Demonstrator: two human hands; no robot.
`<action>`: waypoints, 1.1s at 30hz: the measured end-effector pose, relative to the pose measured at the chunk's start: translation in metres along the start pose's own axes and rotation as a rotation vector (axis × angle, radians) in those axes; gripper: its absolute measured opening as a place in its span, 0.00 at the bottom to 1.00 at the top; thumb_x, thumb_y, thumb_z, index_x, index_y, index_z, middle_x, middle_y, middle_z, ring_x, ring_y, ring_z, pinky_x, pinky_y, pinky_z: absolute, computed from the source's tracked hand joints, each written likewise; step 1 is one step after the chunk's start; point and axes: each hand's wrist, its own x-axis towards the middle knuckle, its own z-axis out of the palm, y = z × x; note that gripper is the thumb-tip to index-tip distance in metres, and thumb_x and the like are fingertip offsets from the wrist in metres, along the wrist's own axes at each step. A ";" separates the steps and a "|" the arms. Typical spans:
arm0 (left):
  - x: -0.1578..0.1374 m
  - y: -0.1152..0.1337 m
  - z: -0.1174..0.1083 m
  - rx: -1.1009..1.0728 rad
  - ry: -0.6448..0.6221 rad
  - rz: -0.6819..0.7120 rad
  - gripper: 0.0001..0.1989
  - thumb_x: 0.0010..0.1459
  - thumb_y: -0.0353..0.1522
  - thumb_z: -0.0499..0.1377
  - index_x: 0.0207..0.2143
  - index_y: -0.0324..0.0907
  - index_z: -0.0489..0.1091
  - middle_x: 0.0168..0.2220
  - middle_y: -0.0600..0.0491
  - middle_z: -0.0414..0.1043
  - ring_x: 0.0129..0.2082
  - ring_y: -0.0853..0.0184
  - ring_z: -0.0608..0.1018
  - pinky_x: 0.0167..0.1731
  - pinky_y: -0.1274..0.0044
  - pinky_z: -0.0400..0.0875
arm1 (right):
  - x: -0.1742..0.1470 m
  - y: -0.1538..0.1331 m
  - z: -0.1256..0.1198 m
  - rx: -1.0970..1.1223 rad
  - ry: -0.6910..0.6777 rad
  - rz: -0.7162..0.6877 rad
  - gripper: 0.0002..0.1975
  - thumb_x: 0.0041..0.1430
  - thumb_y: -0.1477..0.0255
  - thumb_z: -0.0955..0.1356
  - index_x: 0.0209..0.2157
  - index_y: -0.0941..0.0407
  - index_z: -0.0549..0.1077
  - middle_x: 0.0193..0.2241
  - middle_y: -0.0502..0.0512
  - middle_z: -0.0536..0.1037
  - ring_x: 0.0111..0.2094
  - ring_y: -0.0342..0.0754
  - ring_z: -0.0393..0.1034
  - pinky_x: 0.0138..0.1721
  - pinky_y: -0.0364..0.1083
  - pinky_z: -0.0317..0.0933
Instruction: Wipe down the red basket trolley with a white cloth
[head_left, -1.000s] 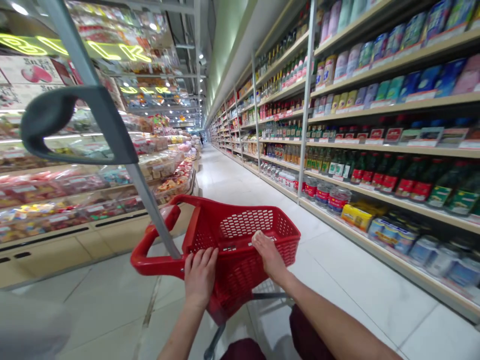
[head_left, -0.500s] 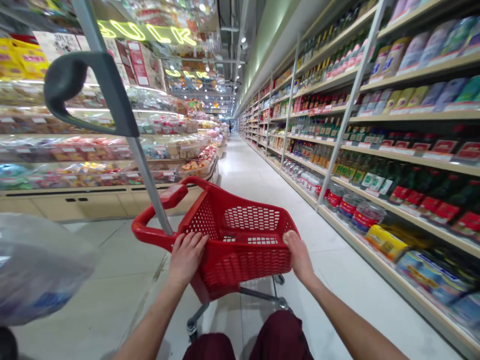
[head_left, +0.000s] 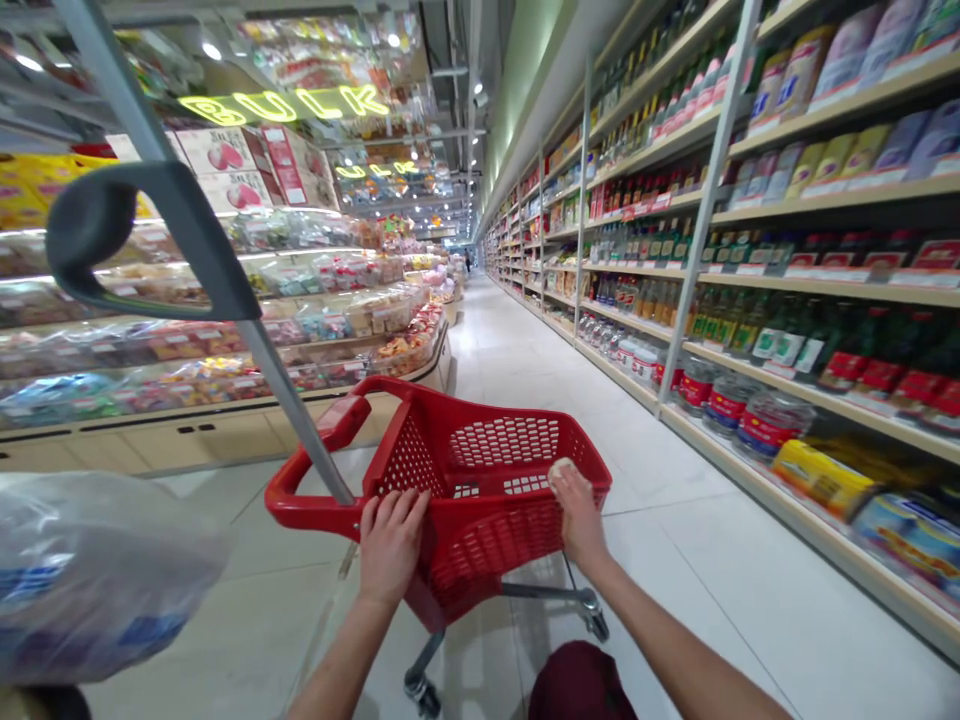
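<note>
A red plastic shopping cart [head_left: 495, 530] with perforated basket walls stands right in front of me, its basket holding nothing that I can see. My left hand [head_left: 391, 540] has its fingers hooked over the near rim, close to the grey pole and the red handle [head_left: 300, 505]. On the same rim, toward the right corner, my right hand [head_left: 579, 510] presses a crumpled whitish cloth [head_left: 561, 474] against the edge. The cloth is mostly covered by the fingers. A dark grey hooked grip [head_left: 150, 240] sits on the slanting metal pole [head_left: 289, 400] at the left.
Shelves of bottles and jars [head_left: 772, 415] line the right side. Packaged sweets fill the bulk counter [head_left: 225, 380] on the left. A filled translucent plastic bag [head_left: 97, 570] is at the lower left. The tiled aisle [head_left: 495, 350] runs straight ahead.
My right hand has moved left along the near rim with the cloth, away from the corner. My left hand keeps its place on the rim. The view has shifted slightly.
</note>
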 end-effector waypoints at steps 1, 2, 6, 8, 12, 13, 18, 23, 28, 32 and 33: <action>0.000 0.001 -0.001 -0.005 -0.001 -0.004 0.15 0.54 0.29 0.49 0.43 0.47 0.69 0.41 0.52 0.72 0.44 0.61 0.69 0.49 0.66 0.53 | -0.002 -0.007 0.004 0.018 -0.043 -0.051 0.22 0.56 0.81 0.55 0.51 0.56 0.63 0.53 0.59 0.62 0.58 0.50 0.49 0.53 0.57 0.51; -0.001 0.001 -0.001 -0.009 -0.005 -0.004 0.15 0.54 0.29 0.49 0.43 0.47 0.69 0.41 0.52 0.72 0.44 0.61 0.69 0.49 0.66 0.53 | -0.003 -0.012 0.007 0.032 -0.089 -0.109 0.23 0.56 0.82 0.55 0.52 0.56 0.62 0.54 0.58 0.61 0.58 0.49 0.47 0.54 0.56 0.51; -0.001 -0.001 0.000 -0.010 -0.032 -0.006 0.16 0.54 0.28 0.50 0.44 0.44 0.68 0.42 0.51 0.72 0.45 0.60 0.68 0.49 0.66 0.53 | -0.007 0.005 0.000 -0.029 -0.067 -0.113 0.25 0.53 0.85 0.55 0.52 0.55 0.63 0.54 0.58 0.62 0.57 0.49 0.49 0.53 0.56 0.53; -0.002 -0.002 0.000 -0.004 -0.043 -0.017 0.15 0.53 0.28 0.50 0.43 0.44 0.69 0.43 0.51 0.72 0.45 0.59 0.68 0.49 0.66 0.53 | -0.006 0.016 -0.005 -0.089 0.032 0.009 0.25 0.52 0.85 0.54 0.51 0.58 0.63 0.54 0.61 0.62 0.57 0.50 0.49 0.53 0.57 0.52; -0.003 -0.003 -0.002 0.014 -0.062 -0.033 0.16 0.53 0.28 0.51 0.43 0.44 0.69 0.43 0.51 0.71 0.45 0.59 0.68 0.50 0.65 0.53 | -0.004 -0.006 0.010 -0.048 -0.003 -0.030 0.26 0.52 0.85 0.54 0.52 0.59 0.61 0.55 0.62 0.58 0.59 0.52 0.44 0.54 0.60 0.48; -0.004 -0.003 -0.002 0.020 -0.068 -0.031 0.16 0.53 0.28 0.51 0.44 0.44 0.68 0.43 0.51 0.71 0.45 0.60 0.68 0.50 0.66 0.53 | -0.004 -0.014 0.014 -0.011 -0.060 -0.095 0.26 0.53 0.85 0.54 0.53 0.58 0.60 0.56 0.60 0.58 0.59 0.52 0.43 0.54 0.60 0.47; -0.005 -0.010 -0.005 0.045 -0.090 -0.027 0.17 0.54 0.27 0.49 0.44 0.44 0.68 0.44 0.51 0.71 0.45 0.60 0.68 0.49 0.66 0.54 | -0.010 -0.002 0.004 -0.032 -0.039 -0.120 0.28 0.52 0.86 0.54 0.55 0.54 0.58 0.57 0.57 0.56 0.59 0.50 0.44 0.54 0.58 0.50; -0.005 -0.011 -0.004 0.050 -0.085 -0.042 0.17 0.53 0.27 0.48 0.45 0.43 0.68 0.43 0.49 0.71 0.46 0.59 0.67 0.49 0.65 0.54 | -0.009 0.002 0.007 -0.066 -0.022 -0.090 0.28 0.52 0.86 0.54 0.55 0.57 0.58 0.57 0.59 0.56 0.59 0.51 0.43 0.54 0.58 0.50; -0.008 -0.007 -0.007 0.023 -0.066 -0.060 0.18 0.53 0.27 0.48 0.45 0.43 0.67 0.44 0.49 0.71 0.46 0.60 0.67 0.51 0.65 0.52 | -0.002 -0.012 0.015 -0.021 -0.096 -0.147 0.29 0.50 0.87 0.54 0.54 0.55 0.60 0.55 0.58 0.59 0.59 0.50 0.45 0.54 0.58 0.50; -0.011 -0.005 -0.007 0.030 -0.066 -0.068 0.18 0.53 0.26 0.48 0.46 0.44 0.67 0.45 0.50 0.70 0.46 0.60 0.67 0.51 0.65 0.52 | 0.000 -0.016 0.015 -0.029 -0.034 -0.072 0.29 0.51 0.87 0.54 0.54 0.57 0.59 0.56 0.61 0.57 0.59 0.51 0.42 0.54 0.60 0.49; -0.011 -0.005 -0.007 0.031 -0.068 -0.068 0.18 0.53 0.26 0.48 0.46 0.44 0.67 0.45 0.50 0.70 0.46 0.60 0.67 0.50 0.65 0.52 | 0.000 -0.018 0.016 -0.007 -0.074 -0.117 0.29 0.51 0.87 0.54 0.55 0.57 0.58 0.57 0.60 0.56 0.60 0.51 0.41 0.54 0.59 0.48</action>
